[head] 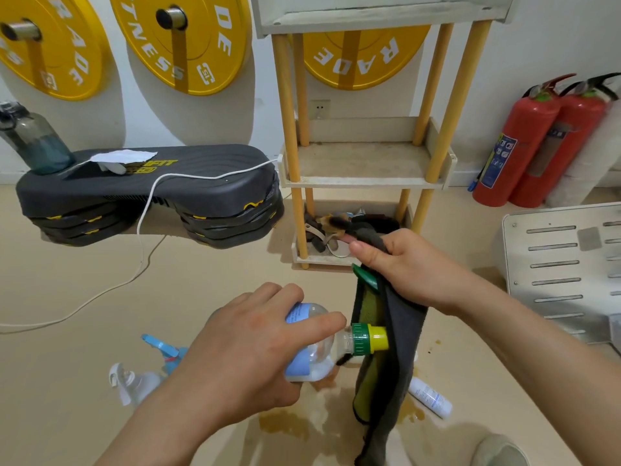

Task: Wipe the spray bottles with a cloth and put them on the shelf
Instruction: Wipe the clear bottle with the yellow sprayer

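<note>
A clear, blue-labelled bottle [314,363] with yellow cap is gripped sideways by the left hand [248,348]; a grey cloth [401,348] is clutched in the right hand [403,269].

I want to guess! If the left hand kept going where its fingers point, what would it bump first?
Probably the dark grey and green cloth hanging from the right hand. The left hand grips a clear blue-labelled bottle whose yellow cap points at it; depth unclear.
</note>
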